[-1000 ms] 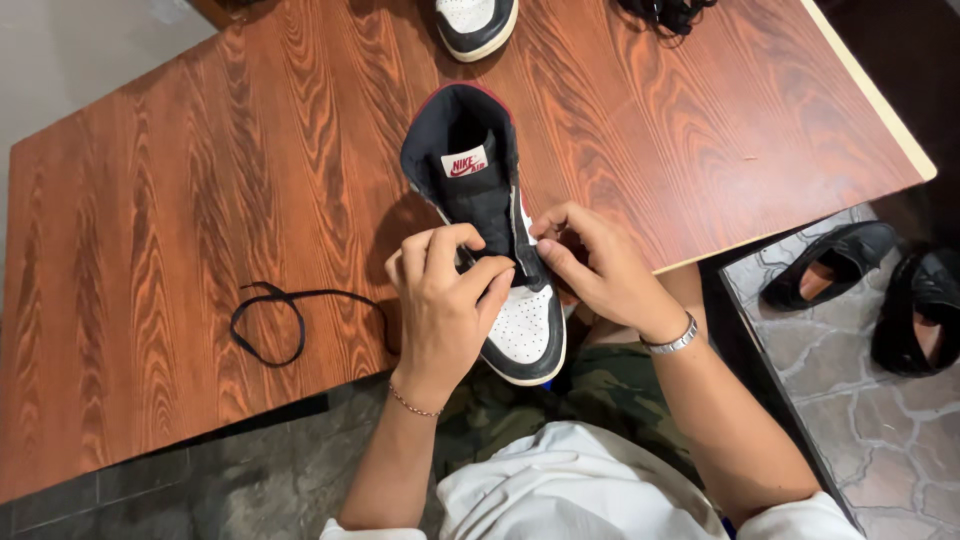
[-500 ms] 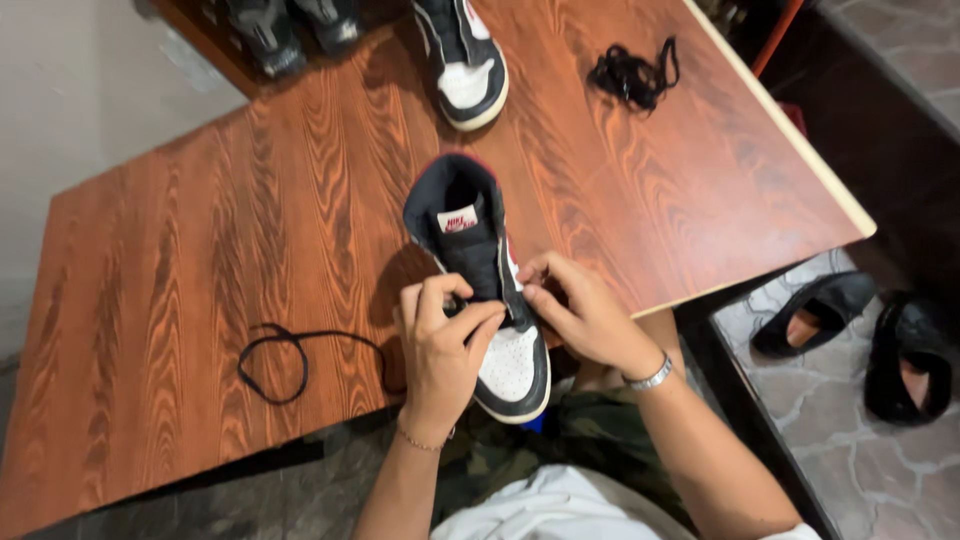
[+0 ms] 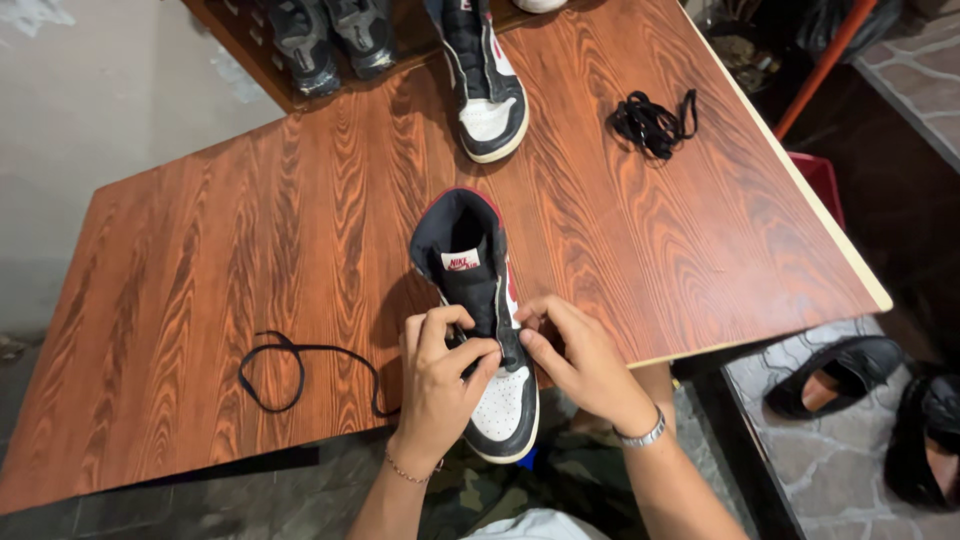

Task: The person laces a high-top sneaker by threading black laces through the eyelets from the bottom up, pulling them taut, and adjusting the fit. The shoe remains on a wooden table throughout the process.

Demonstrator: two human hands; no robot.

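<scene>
We have the high-top sneaker (image 3: 478, 320) lying at the near edge of the wooden table (image 3: 250, 260), toe toward us and hanging slightly past the rim. Our left hand (image 3: 440, 385) is curled over the lower eyelets, thumb and fingers pinched on what looks like the black lace (image 3: 300, 368), whose loose length trails left across the tabletop in a loop. Our right hand (image 3: 580, 360) is half closed on the shoe's right side, fingertips pressing at the eyelet row beside the tongue; we cannot tell whether it grips lace or only the upper.

We judge the lacing to be at an early stage: the upper eyelets and open collar show no lace, and most of the lace lies free. A second sneaker (image 3: 485, 85) stands at the far side with a bundled black lace (image 3: 652, 122) to its right, apparently untouched.
</scene>
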